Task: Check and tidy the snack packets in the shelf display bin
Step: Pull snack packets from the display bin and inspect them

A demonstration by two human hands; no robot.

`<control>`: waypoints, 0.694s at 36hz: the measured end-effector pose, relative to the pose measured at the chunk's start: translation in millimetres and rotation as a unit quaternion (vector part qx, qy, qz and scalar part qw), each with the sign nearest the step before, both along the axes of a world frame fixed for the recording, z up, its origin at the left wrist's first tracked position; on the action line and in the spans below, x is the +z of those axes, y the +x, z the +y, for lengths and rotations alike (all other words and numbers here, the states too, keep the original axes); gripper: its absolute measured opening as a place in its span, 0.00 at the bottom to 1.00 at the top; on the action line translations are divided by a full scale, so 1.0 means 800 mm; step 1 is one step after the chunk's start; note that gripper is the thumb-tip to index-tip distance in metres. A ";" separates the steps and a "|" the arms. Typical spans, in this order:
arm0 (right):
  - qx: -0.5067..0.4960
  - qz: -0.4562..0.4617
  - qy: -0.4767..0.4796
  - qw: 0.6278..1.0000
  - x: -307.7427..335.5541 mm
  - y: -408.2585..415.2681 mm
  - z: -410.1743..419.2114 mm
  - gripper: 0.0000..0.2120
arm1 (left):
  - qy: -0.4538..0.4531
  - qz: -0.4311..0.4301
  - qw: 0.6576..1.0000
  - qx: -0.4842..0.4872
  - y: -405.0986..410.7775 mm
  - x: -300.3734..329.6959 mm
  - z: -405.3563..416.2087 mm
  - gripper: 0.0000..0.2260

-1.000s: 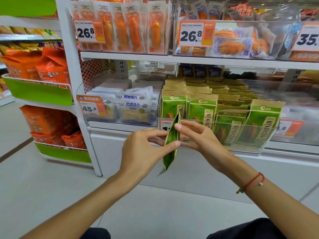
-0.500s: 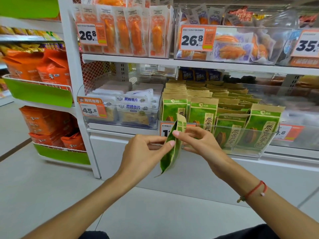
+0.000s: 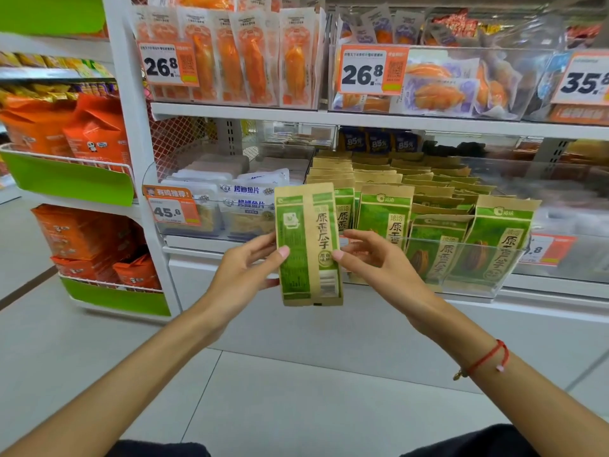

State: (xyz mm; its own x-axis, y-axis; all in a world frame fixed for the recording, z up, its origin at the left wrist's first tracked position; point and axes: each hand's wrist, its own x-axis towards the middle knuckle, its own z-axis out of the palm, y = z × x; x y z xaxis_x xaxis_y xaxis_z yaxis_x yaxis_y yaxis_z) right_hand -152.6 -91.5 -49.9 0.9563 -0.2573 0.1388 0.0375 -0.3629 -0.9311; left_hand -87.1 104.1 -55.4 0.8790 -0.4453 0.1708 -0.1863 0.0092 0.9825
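White shop shelving (image 3: 237, 111) stands on a pale tiled floor (image 3: 296, 390), beside a green-fronted wire rack (image 3: 72, 179).

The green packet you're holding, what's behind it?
Behind the held packet stand more green packets in the clear bin. It covers the bin's left front corner, so that part cannot be seen.

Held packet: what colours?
Green panels on kraft-brown paper, dark lettering; the held packet shows best in the head view, pinched between left hand and right hand.
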 end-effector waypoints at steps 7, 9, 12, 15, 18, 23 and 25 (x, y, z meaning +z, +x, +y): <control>0.074 -0.057 0.015 0.996 0.003 -0.003 0.008 0.13 | -0.004 0.036 0.999 -0.036 -0.002 -0.007 -0.004 0.12; 0.042 -0.075 0.008 0.996 0.002 -0.001 0.008 0.12 | -0.023 0.060 0.998 -0.012 -0.002 -0.011 -0.006 0.13; -0.018 -0.092 -0.027 0.995 -0.001 0.004 0.007 0.15 | -0.054 0.085 0.993 0.066 0.000 -0.017 -0.008 0.13; -0.038 -0.109 -0.071 0.991 -0.003 0.005 0.011 0.14 | -0.031 0.056 0.994 0.092 -0.002 -0.019 -0.011 0.14; -0.041 -0.124 -0.133 0.982 -0.004 0.004 0.016 0.13 | -0.010 0.031 0.997 0.075 -0.007 -0.019 -0.014 0.16; -0.027 -0.145 -0.150 0.978 -0.001 0.001 0.017 0.14 | -0.002 0.053 0.998 0.029 -0.009 -0.017 -0.015 0.24; -0.004 -0.153 -0.134 0.979 0.000 0.000 0.020 0.13 | -0.006 0.066 0.998 0.015 -0.010 -0.016 -0.015 0.26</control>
